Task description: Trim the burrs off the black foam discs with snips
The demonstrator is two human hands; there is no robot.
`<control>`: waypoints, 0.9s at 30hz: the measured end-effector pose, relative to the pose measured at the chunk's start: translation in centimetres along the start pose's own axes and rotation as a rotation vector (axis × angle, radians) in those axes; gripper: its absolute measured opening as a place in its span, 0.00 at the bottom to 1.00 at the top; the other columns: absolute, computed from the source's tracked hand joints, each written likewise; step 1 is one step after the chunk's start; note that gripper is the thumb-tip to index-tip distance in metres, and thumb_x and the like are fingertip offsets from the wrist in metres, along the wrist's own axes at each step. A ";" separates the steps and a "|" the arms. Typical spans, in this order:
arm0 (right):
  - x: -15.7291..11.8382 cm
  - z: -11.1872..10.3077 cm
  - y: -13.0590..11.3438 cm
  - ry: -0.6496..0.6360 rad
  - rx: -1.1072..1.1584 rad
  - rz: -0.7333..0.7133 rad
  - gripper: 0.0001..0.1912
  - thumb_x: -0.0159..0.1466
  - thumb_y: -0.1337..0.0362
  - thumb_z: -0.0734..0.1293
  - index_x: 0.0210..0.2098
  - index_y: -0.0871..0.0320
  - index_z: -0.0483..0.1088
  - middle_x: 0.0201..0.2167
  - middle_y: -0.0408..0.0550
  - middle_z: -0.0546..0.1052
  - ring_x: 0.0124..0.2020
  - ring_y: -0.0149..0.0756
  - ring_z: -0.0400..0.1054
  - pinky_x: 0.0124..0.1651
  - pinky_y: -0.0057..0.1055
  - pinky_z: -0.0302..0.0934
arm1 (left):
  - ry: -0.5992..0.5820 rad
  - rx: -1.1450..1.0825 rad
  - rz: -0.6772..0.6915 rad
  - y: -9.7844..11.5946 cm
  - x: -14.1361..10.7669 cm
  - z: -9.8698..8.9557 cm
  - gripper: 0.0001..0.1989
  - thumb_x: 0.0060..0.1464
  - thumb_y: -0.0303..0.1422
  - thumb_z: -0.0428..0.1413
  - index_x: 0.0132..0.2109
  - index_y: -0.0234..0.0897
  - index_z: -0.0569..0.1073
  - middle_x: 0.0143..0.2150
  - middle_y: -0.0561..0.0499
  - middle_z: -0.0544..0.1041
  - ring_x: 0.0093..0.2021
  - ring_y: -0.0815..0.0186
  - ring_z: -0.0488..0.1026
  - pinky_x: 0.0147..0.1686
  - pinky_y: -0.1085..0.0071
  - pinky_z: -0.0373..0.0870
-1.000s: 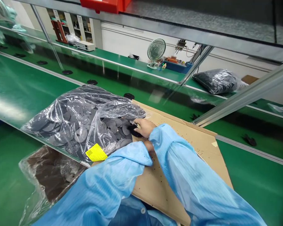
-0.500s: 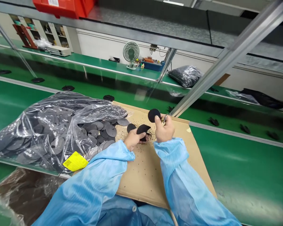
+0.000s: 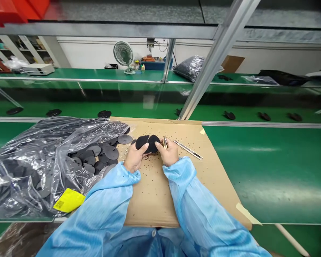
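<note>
My left hand is closed on a black disc, its thumb pressed on the near edge. Pinched in my right hand is a second black disc. The two discs meet or overlap at their edges over the cardboard sheet. A small brass-coloured metal tool also sits in my right hand, mostly hidden by the fingers. Small black crumbs are scattered on the cardboard around both hands. Just right of my right hand lies a slim silver tool, like a craft knife.
On the left, a clear plastic bag of dark discs spills onto the cardboard; a yellow label lies on it. Black parts lie along the green strip behind. A slanting metal post rises beyond the cardboard, below an overhead shelf.
My right hand has moved its disc left and down against the left hand's disc. The camera view has turned and levelled, and the slim silver tool now shows beside my right hand.
</note>
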State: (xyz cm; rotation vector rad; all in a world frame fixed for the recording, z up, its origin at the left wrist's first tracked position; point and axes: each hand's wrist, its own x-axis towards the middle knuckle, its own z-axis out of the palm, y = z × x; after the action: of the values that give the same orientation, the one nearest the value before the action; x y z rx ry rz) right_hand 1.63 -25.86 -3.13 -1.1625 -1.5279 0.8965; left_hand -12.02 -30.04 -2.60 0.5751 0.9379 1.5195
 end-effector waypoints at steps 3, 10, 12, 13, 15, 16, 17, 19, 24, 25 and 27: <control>-0.1 -0.1 -0.3 -0.046 -0.009 -0.009 0.14 0.55 0.53 0.66 0.31 0.58 0.68 0.24 0.42 0.70 0.26 0.32 0.63 0.33 0.29 0.60 | -0.009 0.016 0.013 0.0 0.0 -0.1 0.26 0.37 0.34 0.69 0.45 0.34 0.74 0.43 0.45 0.78 0.42 0.59 0.75 0.41 0.61 0.74; -0.7 0.1 -0.6 -0.034 -0.138 -0.063 0.14 0.56 0.53 0.66 0.32 0.59 0.70 0.25 0.44 0.72 0.28 0.34 0.65 0.34 0.30 0.60 | -0.099 0.053 0.027 -0.1 -0.2 -0.4 0.24 0.38 0.33 0.68 0.45 0.33 0.75 0.45 0.43 0.78 0.45 0.58 0.75 0.44 0.61 0.73; -0.8 0.2 -0.7 -0.037 -0.138 -0.049 0.15 0.56 0.53 0.66 0.35 0.59 0.71 0.28 0.44 0.74 0.30 0.35 0.66 0.36 0.31 0.61 | -0.073 0.066 0.029 -0.1 -0.1 -0.5 0.23 0.39 0.33 0.68 0.44 0.33 0.75 0.44 0.43 0.78 0.43 0.58 0.76 0.43 0.60 0.74; -0.9 0.2 -0.8 -0.045 -0.107 -0.037 0.16 0.56 0.53 0.67 0.36 0.58 0.71 0.29 0.45 0.75 0.31 0.35 0.67 0.38 0.31 0.61 | -0.061 0.072 0.025 -0.1 -0.1 -0.6 0.23 0.39 0.33 0.68 0.44 0.33 0.75 0.43 0.44 0.78 0.43 0.58 0.76 0.43 0.60 0.74; -0.9 0.3 -0.8 -0.077 0.003 -0.010 0.18 0.55 0.52 0.68 0.39 0.59 0.72 0.32 0.46 0.76 0.33 0.36 0.68 0.40 0.32 0.62 | -0.068 0.075 0.030 0.0 -0.1 -0.7 0.22 0.38 0.32 0.68 0.43 0.32 0.75 0.42 0.44 0.78 0.42 0.59 0.76 0.44 0.60 0.73; -0.8 0.3 -0.7 -0.100 0.073 0.006 0.19 0.54 0.52 0.69 0.39 0.59 0.72 0.32 0.46 0.76 0.33 0.35 0.69 0.39 0.32 0.63 | -0.089 0.073 0.042 0.0 -0.1 -0.7 0.22 0.39 0.32 0.68 0.43 0.32 0.75 0.42 0.44 0.78 0.43 0.59 0.75 0.46 0.61 0.72; -0.8 0.3 -0.7 -0.125 0.143 0.022 0.19 0.53 0.52 0.70 0.38 0.59 0.72 0.31 0.45 0.76 0.32 0.35 0.68 0.39 0.32 0.63 | -0.116 0.072 0.058 0.0 -0.1 -0.7 0.21 0.39 0.32 0.68 0.43 0.32 0.75 0.43 0.44 0.78 0.44 0.60 0.75 0.48 0.62 0.71; -0.7 0.3 -0.8 -0.149 0.263 0.062 0.20 0.50 0.53 0.72 0.36 0.60 0.71 0.28 0.44 0.74 0.29 0.33 0.67 0.36 0.31 0.63 | -0.153 0.077 0.091 0.0 -0.1 -0.7 0.20 0.40 0.31 0.68 0.42 0.32 0.76 0.43 0.44 0.78 0.45 0.61 0.75 0.50 0.64 0.69; -0.7 0.6 -1.2 -0.074 0.315 0.147 0.19 0.44 0.54 0.74 0.30 0.59 0.69 0.23 0.40 0.70 0.24 0.29 0.61 0.30 0.28 0.59 | -0.136 0.085 0.123 -0.2 -0.2 -0.5 0.19 0.38 0.31 0.68 0.40 0.31 0.76 0.41 0.45 0.79 0.43 0.61 0.75 0.50 0.62 0.68; -0.7 0.7 -1.3 -0.053 0.290 0.154 0.18 0.44 0.55 0.74 0.29 0.59 0.69 0.22 0.40 0.69 0.24 0.29 0.60 0.29 0.27 0.59 | -0.132 0.083 0.124 -0.2 -0.2 -0.5 0.19 0.37 0.31 0.68 0.40 0.31 0.76 0.41 0.45 0.79 0.43 0.61 0.75 0.50 0.62 0.68; -0.7 0.9 -1.1 -0.020 0.228 0.152 0.16 0.46 0.55 0.73 0.28 0.59 0.69 0.21 0.39 0.68 0.23 0.29 0.59 0.28 0.27 0.57 | -0.119 0.063 0.115 -0.2 -0.1 -0.4 0.20 0.37 0.30 0.68 0.40 0.31 0.75 0.41 0.45 0.78 0.43 0.61 0.75 0.49 0.62 0.69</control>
State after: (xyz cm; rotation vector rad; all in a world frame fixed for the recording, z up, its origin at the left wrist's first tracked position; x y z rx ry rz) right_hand 0.53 -26.84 -2.50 -1.1154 -1.3261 1.1553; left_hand -12.20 -30.27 -3.00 0.7676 0.8759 1.5438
